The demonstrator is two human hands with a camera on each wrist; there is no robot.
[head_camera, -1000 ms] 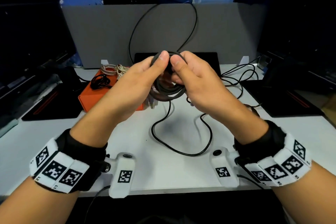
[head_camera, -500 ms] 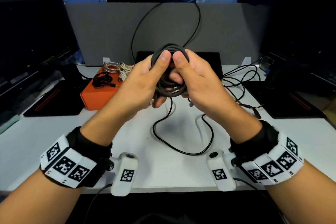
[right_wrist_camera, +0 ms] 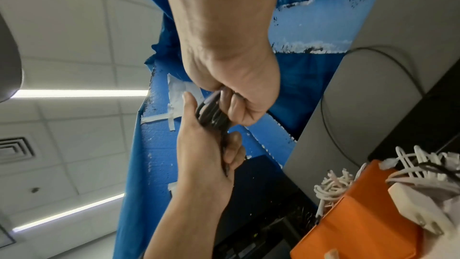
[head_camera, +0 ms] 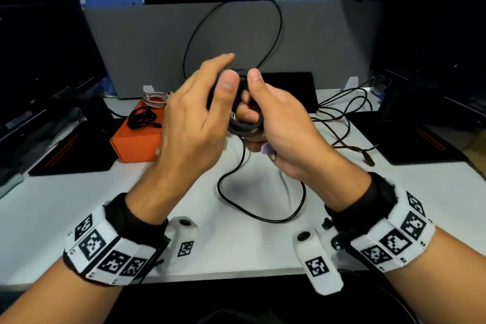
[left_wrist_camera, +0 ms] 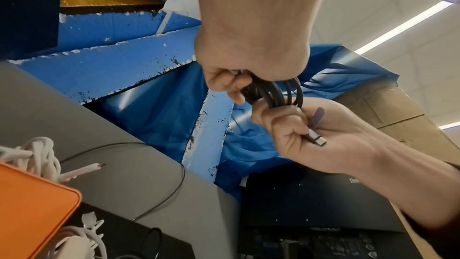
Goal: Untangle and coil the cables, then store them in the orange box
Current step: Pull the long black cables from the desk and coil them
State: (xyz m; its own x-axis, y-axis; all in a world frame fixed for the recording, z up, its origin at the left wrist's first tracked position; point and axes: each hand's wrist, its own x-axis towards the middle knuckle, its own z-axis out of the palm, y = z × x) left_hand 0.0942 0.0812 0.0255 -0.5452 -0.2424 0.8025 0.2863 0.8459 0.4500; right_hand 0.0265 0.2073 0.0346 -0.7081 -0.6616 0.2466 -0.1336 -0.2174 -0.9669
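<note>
White table point(head_camera: 79, 218): one orange box point(head_camera: 136, 141), two hands gripping one black coil point(head_camera: 243, 127).

Bare forearms are seen. Each wrist is wrapped in a black band point(head_camera: 143, 221) edged with white square-patterned marker tags point(head_camera: 394, 242); a white camera housing point(head_camera: 319, 260) is attached.

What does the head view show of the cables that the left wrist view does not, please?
Only the head view shows the white table, the loose black cable trailing on it, the tangle of black cables at the right, and a small black cable bundle in the orange box.

Only the left wrist view shows the metal connector and the purple strap at the right hand.

Both show the left hand and the right hand gripping the dark cable coil, and the orange box.
</note>
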